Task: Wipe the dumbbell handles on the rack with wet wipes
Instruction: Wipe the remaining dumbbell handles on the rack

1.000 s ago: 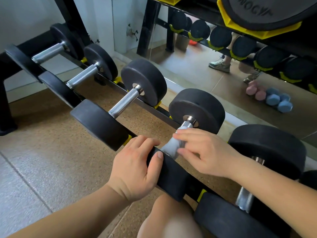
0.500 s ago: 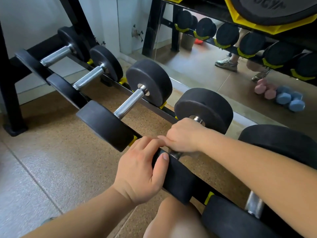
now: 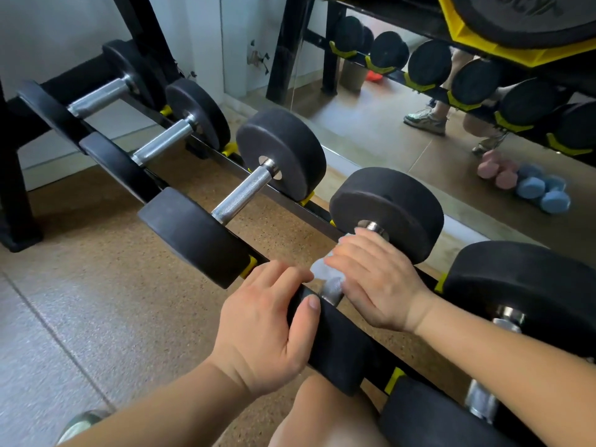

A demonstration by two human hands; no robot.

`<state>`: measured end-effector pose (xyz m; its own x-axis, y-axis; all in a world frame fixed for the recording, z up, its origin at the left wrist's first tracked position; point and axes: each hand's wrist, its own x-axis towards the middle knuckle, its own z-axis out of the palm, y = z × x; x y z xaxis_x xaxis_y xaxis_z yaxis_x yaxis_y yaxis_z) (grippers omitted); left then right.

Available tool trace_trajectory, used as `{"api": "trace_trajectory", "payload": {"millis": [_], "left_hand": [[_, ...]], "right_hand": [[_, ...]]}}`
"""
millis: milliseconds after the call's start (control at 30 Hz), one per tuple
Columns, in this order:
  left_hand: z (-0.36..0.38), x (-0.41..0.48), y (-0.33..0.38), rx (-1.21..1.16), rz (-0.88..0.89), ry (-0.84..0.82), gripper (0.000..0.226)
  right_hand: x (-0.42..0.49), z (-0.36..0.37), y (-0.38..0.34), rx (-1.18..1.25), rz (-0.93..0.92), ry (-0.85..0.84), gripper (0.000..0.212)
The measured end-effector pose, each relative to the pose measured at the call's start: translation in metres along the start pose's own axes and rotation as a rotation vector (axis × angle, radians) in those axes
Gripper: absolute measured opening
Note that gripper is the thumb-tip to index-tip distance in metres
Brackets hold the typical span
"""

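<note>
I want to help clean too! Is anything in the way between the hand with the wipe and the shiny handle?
No, nothing visible is. The right hand holds the wet wipe right against the dumbbell handle. The left hand grips the near black weight beside it, not across the handle.

The bare chrome handle [image 3: 240, 195] lies reachable between its black heads [image 3: 283, 153]; a forearm [image 3: 503, 359] seems to cover the rightmost handle [image 3: 480, 403].
</note>
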<state>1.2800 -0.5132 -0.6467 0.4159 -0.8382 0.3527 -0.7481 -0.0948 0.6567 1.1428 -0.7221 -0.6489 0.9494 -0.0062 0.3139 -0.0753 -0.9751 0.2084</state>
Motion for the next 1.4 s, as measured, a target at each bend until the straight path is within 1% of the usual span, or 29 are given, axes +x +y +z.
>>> {"api": "trace_trajectory", "payload": {"millis": [33, 67, 167, 200, 233, 267, 300, 333, 400, 433, 467, 533, 600, 633, 667, 700, 733, 800, 833, 867, 900, 933, 1000, 1067, 1133, 1200, 1267, 1300, 1400], "left_hand": [[0.001, 0.0, 0.0, -0.006, 0.008, 0.005, 0.039], [0.002, 0.001, 0.0, -0.015, 0.016, 0.007, 0.039], [0.002, 0.0, 0.001, -0.02, 0.01, 0.01, 0.04], [0.001, 0.0, 0.001, -0.014, 0.007, 0.01, 0.04], [0.001, 0.001, 0.001, -0.011, 0.007, 0.008, 0.04], [0.001, 0.0, 0.002, -0.012, 0.005, 0.007, 0.04], [0.001, 0.0, 0.002, -0.014, 0.001, 0.007, 0.04], [0.0, 0.0, 0.001, -0.014, -0.002, 0.008, 0.04], [0.0, 0.0, 0.001, -0.01, -0.008, 0.007, 0.04], [0.001, 0.0, 0.001, -0.009, -0.009, 0.006, 0.04], [0.001, 0.0, 0.001, -0.008, -0.009, 0.008, 0.04], [0.002, 0.0, 0.001, -0.005, -0.009, 0.012, 0.041], [0.002, 0.0, 0.0, -0.001, -0.008, 0.007, 0.041], [0.002, 0.0, 0.0, 0.001, -0.012, 0.004, 0.04], [0.002, 0.0, 0.001, 0.002, -0.015, 0.002, 0.04], [0.001, 0.0, 0.001, 0.004, -0.016, 0.001, 0.039], [0.001, 0.0, 0.002, 0.006, -0.013, -0.002, 0.038], [0.0, 0.0, 0.003, 0.005, -0.005, -0.007, 0.036], [-0.001, 0.0, 0.003, 0.004, -0.005, -0.01, 0.035], [-0.001, 0.0, 0.003, 0.003, -0.008, -0.011, 0.035], [-0.002, 0.0, 0.004, 0.001, -0.012, -0.009, 0.034], [-0.002, 0.0, 0.004, -0.002, -0.013, -0.006, 0.034], [-0.003, 0.0, 0.005, -0.001, -0.015, -0.011, 0.035], [-0.004, 0.0, 0.004, 0.003, -0.02, -0.032, 0.038], [-0.004, 0.001, 0.003, 0.002, -0.019, -0.054, 0.039], [-0.006, 0.002, 0.005, -0.004, -0.018, -0.066, 0.039], [-0.008, 0.004, 0.007, 0.004, -0.015, -0.09, 0.041], [-0.01, 0.005, 0.008, 0.021, -0.013, -0.121, 0.043], [-0.019, 0.009, 0.011, 0.059, -0.022, -0.24, 0.047]], "right_hand": [[0.014, -0.006, -0.002, 0.006, 0.029, 0.01, 0.039], [0.031, -0.015, -0.004, -0.011, 0.065, -0.052, 0.042], [0.077, -0.028, -0.007, -0.129, 0.167, -0.539, 0.062], [0.085, -0.027, -0.008, -0.146, 0.18, -0.653, 0.065], [0.089, -0.025, -0.009, -0.147, 0.167, -0.716, 0.068], [0.088, -0.024, -0.011, -0.133, 0.155, -0.732, 0.071], [0.08, -0.024, -0.011, -0.108, 0.142, -0.654, 0.072], [0.067, -0.023, -0.012, -0.072, 0.133, -0.51, 0.07], [0.027, -0.016, -0.012, 0.052, 0.094, -0.222, 0.054], [0.004, -0.011, -0.01, 0.071, 0.073, -0.134, 0.047], [-0.013, -0.007, -0.01, 0.07, 0.071, -0.091, 0.047], [-0.027, -0.003, -0.008, 0.08, 0.083, -0.072, 0.052], [-0.011, -0.009, -0.011, 0.093, 0.094, -0.07, 0.043], [0.006, -0.015, -0.013, 0.07, 0.117, -0.11, 0.044], [0.026, -0.021, -0.015, 0.029, 0.141, -0.197, 0.052], [0.046, -0.027, -0.019, -0.029, 0.151, -0.334, 0.061], [0.064, -0.029, -0.021, -0.087, 0.15, -0.491, 0.064], [0.087, -0.03, -0.023, -0.143, 0.145, -0.735, 0.055], [0.092, -0.032, -0.023, -0.143, 0.144, -0.806, 0.05], [0.091, -0.034, -0.022, -0.12, 0.145, -0.832, 0.049], [0.086, -0.034, -0.02, -0.09, 0.142, -0.808, 0.05], [0.078, -0.033, -0.018, -0.05, 0.129, -0.716, 0.053], [0.054, -0.027, -0.017, 0.055, 0.118, -0.396, 0.059], [0.032, -0.015, -0.018, 0.2, 0.145, -0.121, 0.052], [0.021, -0.009, -0.022, 0.373, 0.245, 0.044, 0.045], [0.021, -0.017, -0.026, 0.518, 0.412, 0.165, 0.056], [0.032, -0.043, -0.029, 0.569, 0.54, 0.194, 0.06], [0.04, -0.058, -0.031, 0.603, 0.616, 0.128, 0.057], [0.063, -0.09, -0.035, 0.844, 0.843, -0.127, 0.055]]}}
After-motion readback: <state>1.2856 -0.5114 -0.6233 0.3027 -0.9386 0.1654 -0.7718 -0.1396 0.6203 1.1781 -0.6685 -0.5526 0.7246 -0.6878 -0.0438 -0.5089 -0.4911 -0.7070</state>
